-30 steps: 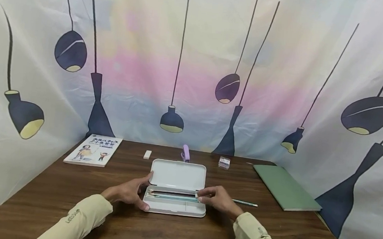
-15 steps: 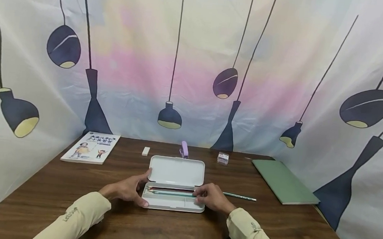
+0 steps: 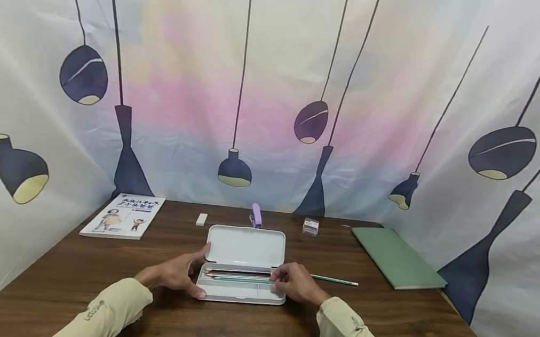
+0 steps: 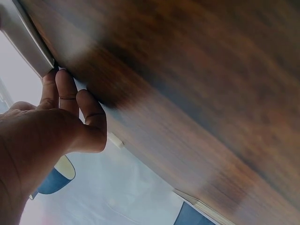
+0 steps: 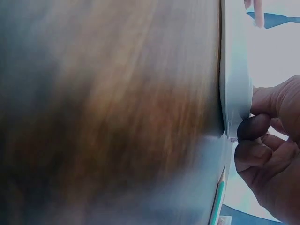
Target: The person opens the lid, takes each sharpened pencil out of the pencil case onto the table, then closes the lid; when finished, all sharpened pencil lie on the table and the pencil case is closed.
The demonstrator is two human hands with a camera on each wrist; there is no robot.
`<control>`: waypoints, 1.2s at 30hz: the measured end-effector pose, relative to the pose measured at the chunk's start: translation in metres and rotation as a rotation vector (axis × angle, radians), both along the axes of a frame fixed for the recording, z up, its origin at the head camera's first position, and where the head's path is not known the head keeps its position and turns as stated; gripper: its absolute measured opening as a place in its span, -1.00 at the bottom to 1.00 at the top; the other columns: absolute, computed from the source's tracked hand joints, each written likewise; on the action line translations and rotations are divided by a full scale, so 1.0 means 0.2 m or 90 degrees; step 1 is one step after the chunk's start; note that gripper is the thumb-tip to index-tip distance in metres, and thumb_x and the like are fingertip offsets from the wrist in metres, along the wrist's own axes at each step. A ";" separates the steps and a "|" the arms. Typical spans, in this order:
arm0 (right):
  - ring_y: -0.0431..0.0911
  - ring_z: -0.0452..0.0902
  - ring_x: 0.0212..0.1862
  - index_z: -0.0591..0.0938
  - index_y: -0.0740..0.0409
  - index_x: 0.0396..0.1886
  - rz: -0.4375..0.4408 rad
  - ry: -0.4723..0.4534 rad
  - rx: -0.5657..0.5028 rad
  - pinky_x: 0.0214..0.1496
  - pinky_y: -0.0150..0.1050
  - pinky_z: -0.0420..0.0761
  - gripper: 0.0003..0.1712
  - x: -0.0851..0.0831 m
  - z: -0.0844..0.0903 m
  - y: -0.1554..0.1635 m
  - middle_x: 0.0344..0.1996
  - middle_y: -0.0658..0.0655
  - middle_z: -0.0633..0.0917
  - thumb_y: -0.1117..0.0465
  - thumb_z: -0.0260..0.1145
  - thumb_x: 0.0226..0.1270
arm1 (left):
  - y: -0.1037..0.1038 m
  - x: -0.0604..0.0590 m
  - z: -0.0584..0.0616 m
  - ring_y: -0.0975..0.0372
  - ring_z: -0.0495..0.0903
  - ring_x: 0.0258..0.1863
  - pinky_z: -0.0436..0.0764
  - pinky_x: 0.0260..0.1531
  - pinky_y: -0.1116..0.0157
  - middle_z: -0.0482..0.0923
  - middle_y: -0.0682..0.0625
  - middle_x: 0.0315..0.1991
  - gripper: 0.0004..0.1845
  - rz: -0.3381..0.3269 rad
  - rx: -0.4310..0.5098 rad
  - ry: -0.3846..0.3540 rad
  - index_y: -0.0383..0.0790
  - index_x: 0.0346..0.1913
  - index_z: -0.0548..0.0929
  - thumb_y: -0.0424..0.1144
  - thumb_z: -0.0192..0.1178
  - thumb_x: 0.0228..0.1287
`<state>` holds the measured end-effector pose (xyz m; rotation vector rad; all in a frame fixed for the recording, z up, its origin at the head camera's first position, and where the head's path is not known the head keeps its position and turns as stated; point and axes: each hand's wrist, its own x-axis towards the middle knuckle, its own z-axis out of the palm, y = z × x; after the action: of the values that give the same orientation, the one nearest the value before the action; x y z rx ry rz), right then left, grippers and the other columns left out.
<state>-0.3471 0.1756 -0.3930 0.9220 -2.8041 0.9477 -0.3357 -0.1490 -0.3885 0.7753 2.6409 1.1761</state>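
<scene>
Head view: since the earlier frame the camera has drifted a little, while both hands keep their places at the open case (image 3: 240, 286), which lies mid-counter (image 3: 72, 279) with pencils (image 3: 238, 276) inside. The left hand (image 3: 176, 274) cups its left end, fingers curled round it; the right hand (image 3: 295, 283) grips the right end. One pencil (image 3: 334, 280) lies just right of the case. Behind are a book (image 3: 123, 215) (title unreadable), eraser (image 3: 201, 218), stapler (image 3: 256, 215) and green notebook (image 3: 397, 257), before a lamp-print curtain (image 3: 277, 83). The left sleeve (image 3: 98, 311) bears small lettering, too small to read.

Left wrist: fingertips (image 4: 56, 84) touch the case corner (image 4: 28, 42).

Right wrist: fingers (image 5: 253, 129) pinch the case edge (image 5: 234, 84).
</scene>
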 end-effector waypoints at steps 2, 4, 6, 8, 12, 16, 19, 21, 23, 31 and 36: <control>-0.27 0.41 -0.44 0.65 0.13 -0.42 -0.002 -0.006 -0.017 -0.39 -0.36 0.44 -0.94 0.00 -0.01 0.00 -0.50 -0.11 0.58 0.31 0.36 0.07 | 0.00 0.01 0.00 -0.07 0.37 -0.03 0.34 -0.04 -0.05 0.37 -0.28 0.06 0.28 0.003 -0.003 0.000 -0.40 0.39 -0.15 -0.20 0.54 -0.34; -0.26 0.42 -0.43 0.67 0.14 -0.42 -0.011 -0.013 -0.043 -0.40 -0.35 0.45 -0.95 0.00 -0.01 0.00 -0.49 -0.10 0.61 0.30 0.37 0.07 | 0.00 0.01 -0.01 -0.07 0.38 -0.04 0.34 -0.05 -0.05 0.37 -0.28 0.06 0.29 0.008 -0.001 -0.003 -0.39 0.39 -0.15 -0.20 0.54 -0.34; -0.24 0.44 -0.43 0.69 0.15 -0.42 -0.025 -0.022 -0.079 -0.41 -0.35 0.47 -0.95 0.01 -0.02 0.00 -0.48 -0.07 0.64 0.29 0.37 0.07 | 0.00 0.01 -0.01 -0.07 0.38 -0.03 0.34 -0.03 -0.04 0.37 -0.27 0.06 0.29 0.015 -0.001 -0.008 -0.38 0.40 -0.15 -0.20 0.55 -0.35; -0.24 0.45 -0.43 0.70 0.17 -0.41 -0.040 -0.039 -0.125 -0.42 -0.36 0.48 -0.93 0.01 -0.02 0.00 -0.46 -0.04 0.66 0.28 0.38 0.07 | 0.00 0.01 0.00 -0.07 0.37 -0.03 0.34 -0.03 -0.05 0.37 -0.27 0.06 0.29 0.019 -0.002 -0.009 -0.37 0.40 -0.15 -0.19 0.55 -0.36; -0.21 0.45 -0.42 0.70 0.24 -0.36 -0.064 -0.063 -0.206 -0.42 -0.36 0.48 -0.87 0.00 -0.02 0.00 -0.42 0.04 0.67 0.27 0.36 0.10 | 0.00 0.01 0.01 -0.10 0.35 0.02 0.31 0.00 -0.07 0.36 -0.29 0.07 0.29 0.013 0.002 -0.013 -0.39 0.39 -0.15 -0.20 0.54 -0.35; -0.20 0.45 -0.41 0.69 0.26 -0.34 -0.081 -0.061 -0.240 -0.40 -0.35 0.48 -0.84 -0.01 -0.01 0.01 -0.41 0.06 0.67 0.26 0.36 0.10 | 0.00 0.01 0.01 -0.10 0.35 0.00 0.32 -0.02 -0.08 0.36 -0.30 0.06 0.28 0.005 0.006 -0.012 -0.40 0.39 -0.15 -0.22 0.54 -0.34; -0.19 0.46 -0.40 0.69 0.26 -0.34 -0.088 -0.061 -0.249 -0.38 -0.34 0.48 -0.84 -0.01 0.00 0.02 -0.42 0.07 0.67 0.25 0.36 0.09 | 0.00 0.01 0.01 -0.09 0.36 -0.02 0.33 -0.03 -0.07 0.36 -0.31 0.06 0.27 0.000 0.008 -0.011 -0.40 0.39 -0.15 -0.22 0.54 -0.33; -0.19 0.47 -0.40 0.69 0.27 -0.34 -0.091 -0.064 -0.260 -0.37 -0.33 0.49 -0.84 -0.02 0.01 0.04 -0.41 0.08 0.67 0.27 0.36 0.09 | 0.00 0.01 0.01 -0.08 0.36 -0.02 0.33 -0.03 -0.07 0.35 -0.32 0.07 0.27 -0.004 0.009 -0.010 -0.41 0.39 -0.14 -0.22 0.54 -0.34; -0.18 0.49 -0.39 0.69 0.28 -0.33 -0.096 -0.067 -0.267 -0.37 -0.31 0.50 -0.84 -0.02 0.03 0.05 -0.40 0.10 0.67 0.27 0.36 0.10 | 0.00 0.01 0.00 -0.08 0.35 -0.01 0.33 -0.03 -0.07 0.36 -0.32 0.07 0.27 -0.005 0.013 -0.010 -0.41 0.39 -0.14 -0.22 0.54 -0.34; -0.12 0.50 -0.37 0.69 0.22 -0.37 -0.188 -0.063 -0.271 -0.33 -0.17 0.51 -0.89 -0.06 0.06 0.17 -0.40 0.09 0.67 0.30 0.37 0.07 | 0.00 0.01 -0.01 -0.05 0.35 -0.01 0.33 -0.03 -0.04 0.37 -0.29 0.07 0.27 -0.002 0.015 -0.005 -0.41 0.39 -0.15 -0.21 0.54 -0.33; -0.12 0.49 -0.32 0.70 0.17 -0.37 -0.266 -0.054 -0.241 -0.32 -0.22 0.47 -0.88 -0.07 0.07 0.32 -0.35 0.05 0.66 0.24 0.37 0.09 | 0.00 0.02 -0.01 -0.07 0.36 -0.04 0.33 -0.04 -0.06 0.37 -0.29 0.06 0.27 0.002 0.016 -0.008 -0.40 0.39 -0.13 -0.21 0.54 -0.34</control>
<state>-0.3619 0.2394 -0.3790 0.2430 -2.5800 1.3895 -0.3319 -0.1491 -0.3899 0.7661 2.6237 1.2120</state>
